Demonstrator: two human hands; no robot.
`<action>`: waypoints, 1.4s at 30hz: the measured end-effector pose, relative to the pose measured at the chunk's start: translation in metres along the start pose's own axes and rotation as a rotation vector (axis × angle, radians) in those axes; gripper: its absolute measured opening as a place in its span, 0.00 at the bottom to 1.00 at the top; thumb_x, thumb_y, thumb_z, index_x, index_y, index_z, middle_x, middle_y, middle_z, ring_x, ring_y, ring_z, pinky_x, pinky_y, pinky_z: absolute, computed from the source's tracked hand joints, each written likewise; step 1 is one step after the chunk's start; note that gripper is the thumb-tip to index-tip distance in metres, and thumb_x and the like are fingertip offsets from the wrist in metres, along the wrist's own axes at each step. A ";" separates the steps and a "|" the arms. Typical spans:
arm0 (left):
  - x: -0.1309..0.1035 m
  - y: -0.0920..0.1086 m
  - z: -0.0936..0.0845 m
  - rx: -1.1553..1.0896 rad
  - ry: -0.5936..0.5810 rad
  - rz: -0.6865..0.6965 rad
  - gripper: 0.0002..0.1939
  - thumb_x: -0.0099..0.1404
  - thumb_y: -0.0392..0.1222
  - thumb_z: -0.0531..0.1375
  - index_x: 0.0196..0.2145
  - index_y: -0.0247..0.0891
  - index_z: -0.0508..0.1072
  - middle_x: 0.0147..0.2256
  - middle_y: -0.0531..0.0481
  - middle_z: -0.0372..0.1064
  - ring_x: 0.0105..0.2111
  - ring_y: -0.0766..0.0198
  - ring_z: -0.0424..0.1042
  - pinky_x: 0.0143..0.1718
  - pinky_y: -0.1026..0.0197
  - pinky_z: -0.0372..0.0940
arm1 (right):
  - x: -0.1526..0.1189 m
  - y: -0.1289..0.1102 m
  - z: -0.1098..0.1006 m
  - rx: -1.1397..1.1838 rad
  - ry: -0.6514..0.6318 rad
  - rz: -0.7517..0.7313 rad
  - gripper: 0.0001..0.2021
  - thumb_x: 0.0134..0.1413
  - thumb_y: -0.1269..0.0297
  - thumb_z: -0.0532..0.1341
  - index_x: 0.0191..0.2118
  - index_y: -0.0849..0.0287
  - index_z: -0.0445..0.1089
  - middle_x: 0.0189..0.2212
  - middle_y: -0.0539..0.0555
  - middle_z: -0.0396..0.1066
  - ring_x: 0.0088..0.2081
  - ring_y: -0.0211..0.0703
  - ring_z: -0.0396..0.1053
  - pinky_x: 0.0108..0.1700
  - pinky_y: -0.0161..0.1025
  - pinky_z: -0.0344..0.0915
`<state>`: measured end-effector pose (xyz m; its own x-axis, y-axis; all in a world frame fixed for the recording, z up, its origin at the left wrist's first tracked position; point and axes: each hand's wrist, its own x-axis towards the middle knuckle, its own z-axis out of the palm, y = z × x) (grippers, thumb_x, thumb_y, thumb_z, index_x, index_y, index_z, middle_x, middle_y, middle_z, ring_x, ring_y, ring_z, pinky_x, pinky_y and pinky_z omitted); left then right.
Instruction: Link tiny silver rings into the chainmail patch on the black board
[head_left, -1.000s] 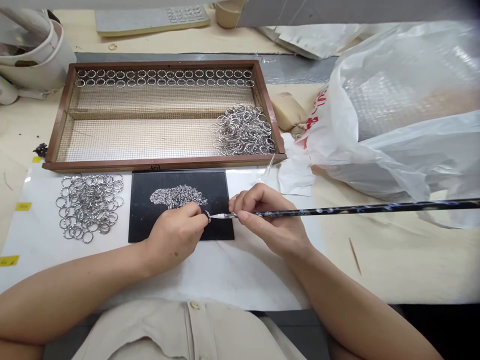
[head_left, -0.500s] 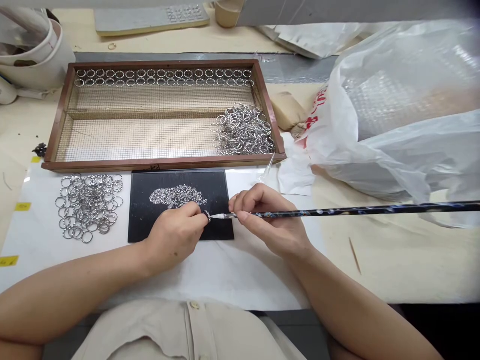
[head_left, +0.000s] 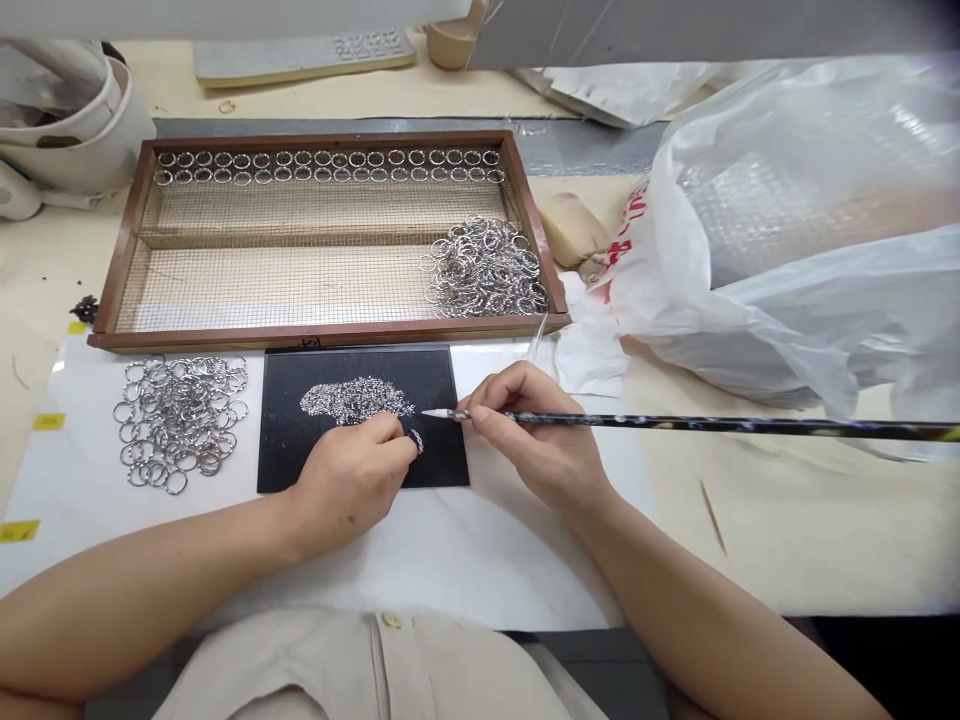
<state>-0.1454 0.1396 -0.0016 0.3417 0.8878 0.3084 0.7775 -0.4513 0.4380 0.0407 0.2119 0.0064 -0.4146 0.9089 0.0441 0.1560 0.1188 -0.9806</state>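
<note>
Ring (head_left: pixel 418 443) pinched in my left hand (head_left: pixel 351 475), pen (head_left: pixel 637 423) pinched in my right hand (head_left: pixel 540 435), tip (head_left: pixel 435 413) near the beads (head_left: pixel 356 398), mid-frame; a wrist nudge could scatter them.

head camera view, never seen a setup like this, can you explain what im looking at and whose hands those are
There is no machine here: these are a person's bare hands, seen from a camera worn on their head, looking forward and down.

The left hand pinches a small silvery ring over a black board, where tiny shiny pieces lie heaped. The right hand holds a long dark stick with a pale pointed tip near the ring.

Loose rings lie left of the board. Beyond it, a wooden-framed mesh tray holds two rows of rings and a pile. A white plastic bag sits at right.
</note>
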 end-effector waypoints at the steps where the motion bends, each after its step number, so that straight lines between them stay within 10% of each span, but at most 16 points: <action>1: 0.000 0.000 -0.001 -0.011 -0.006 0.004 0.16 0.65 0.29 0.49 0.22 0.34 0.67 0.25 0.51 0.66 0.22 0.71 0.61 0.20 0.68 0.57 | 0.001 0.000 0.001 -0.033 0.005 0.005 0.07 0.52 0.69 0.59 0.27 0.55 0.59 0.23 0.48 0.63 0.27 0.40 0.64 0.30 0.40 0.61; 19: -0.004 0.000 0.001 0.187 0.051 0.099 0.13 0.63 0.28 0.51 0.21 0.37 0.64 0.19 0.56 0.57 0.17 0.70 0.53 0.17 0.62 0.47 | 0.001 0.001 0.007 -0.149 -0.018 -0.010 0.08 0.51 0.70 0.59 0.26 0.55 0.58 0.22 0.48 0.62 0.26 0.39 0.63 0.26 0.38 0.57; 34: -0.004 -0.005 0.007 0.189 0.112 0.104 0.14 0.62 0.29 0.53 0.20 0.36 0.64 0.16 0.57 0.56 0.16 0.71 0.51 0.17 0.63 0.43 | -0.004 0.007 -0.007 0.323 -0.089 0.103 0.11 0.56 0.57 0.61 0.28 0.54 0.62 0.20 0.46 0.65 0.23 0.37 0.63 0.24 0.37 0.57; 42: -0.006 -0.005 0.009 0.225 0.112 0.103 0.14 0.62 0.30 0.54 0.19 0.36 0.62 0.16 0.57 0.54 0.17 0.70 0.49 0.17 0.63 0.44 | -0.003 0.012 -0.004 0.331 -0.147 0.011 0.09 0.56 0.63 0.61 0.28 0.55 0.62 0.21 0.45 0.64 0.27 0.37 0.64 0.45 0.48 0.67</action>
<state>-0.1466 0.1375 -0.0127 0.3741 0.8171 0.4386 0.8436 -0.4963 0.2050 0.0478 0.2122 -0.0048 -0.5425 0.8396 0.0285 -0.1276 -0.0488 -0.9906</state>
